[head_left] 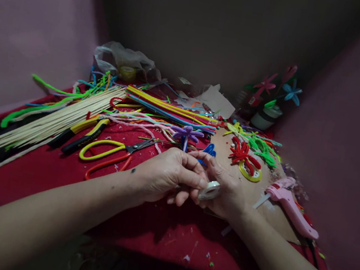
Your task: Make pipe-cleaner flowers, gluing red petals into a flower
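Note:
My left hand and my right hand meet over the front of the red-covered table. A purple pipe-cleaner flower stands up just above my left hand, its stem running down behind the closed fingers, which appear to hold it. A narrow roll of white tape sits tilted between the hands, in my right hand's curled fingers, with left fingertips against it. Just behind the fingers lies a looped blue pipe-cleaner piece, partly covered. The lower stem is hidden.
Scissors, pliers and a bundle of wooden sticks lie left. Pipe cleaners spread behind. On a board at right are a red pipe-cleaner piece, yellow spool and pink glue gun.

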The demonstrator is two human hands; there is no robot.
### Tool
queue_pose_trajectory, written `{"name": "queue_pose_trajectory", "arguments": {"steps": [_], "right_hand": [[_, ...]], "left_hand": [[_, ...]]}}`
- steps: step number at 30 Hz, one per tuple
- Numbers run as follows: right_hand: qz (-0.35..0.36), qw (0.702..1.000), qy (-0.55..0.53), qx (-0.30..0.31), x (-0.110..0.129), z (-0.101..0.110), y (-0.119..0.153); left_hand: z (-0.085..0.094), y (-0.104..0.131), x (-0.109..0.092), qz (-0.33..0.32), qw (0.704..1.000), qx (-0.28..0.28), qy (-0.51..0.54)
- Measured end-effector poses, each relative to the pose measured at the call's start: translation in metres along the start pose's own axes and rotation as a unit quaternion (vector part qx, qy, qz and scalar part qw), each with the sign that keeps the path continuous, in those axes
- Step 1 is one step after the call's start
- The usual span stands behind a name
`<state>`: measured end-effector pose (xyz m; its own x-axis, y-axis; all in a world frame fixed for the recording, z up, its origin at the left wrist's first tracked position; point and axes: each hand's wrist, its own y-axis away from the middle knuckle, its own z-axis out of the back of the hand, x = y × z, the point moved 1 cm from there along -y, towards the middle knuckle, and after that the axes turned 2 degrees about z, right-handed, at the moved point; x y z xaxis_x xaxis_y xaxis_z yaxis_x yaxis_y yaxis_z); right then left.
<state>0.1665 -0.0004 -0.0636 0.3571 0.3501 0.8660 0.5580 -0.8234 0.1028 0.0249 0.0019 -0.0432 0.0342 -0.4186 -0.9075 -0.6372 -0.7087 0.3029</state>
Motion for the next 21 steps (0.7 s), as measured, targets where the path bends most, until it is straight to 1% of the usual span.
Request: {"name": "queue_pose_trajectory", "arguments": {"steps": [3,7,12,16,21], "right_hand": [[0.002,1.0,-0.026,0.013,0.001,-0.001,-0.001],[-0.007,0.995,-0.098,0.033,-0.001,0.004,-0.005],[-0.018,0.988,-0.151,0.029,-0.003,0.011,-0.007],[-0.026,0.986,-0.164,-0.006,-0.003,0.012,-0.008],[-0.018,0.986,-0.139,-0.087,-0.001,0.007,-0.009]], "left_hand": [[-0.002,0.003,-0.004,-0.013,1.0,0.002,-0.026],[-0.006,0.008,-0.011,-0.015,0.998,0.006,-0.055],[-0.009,0.009,-0.013,-0.038,0.993,-0.022,-0.108],[-0.013,0.007,-0.012,-0.036,0.987,-0.05,-0.146],[-0.021,0.006,-0.013,-0.034,0.986,-0.09,-0.136]]}}
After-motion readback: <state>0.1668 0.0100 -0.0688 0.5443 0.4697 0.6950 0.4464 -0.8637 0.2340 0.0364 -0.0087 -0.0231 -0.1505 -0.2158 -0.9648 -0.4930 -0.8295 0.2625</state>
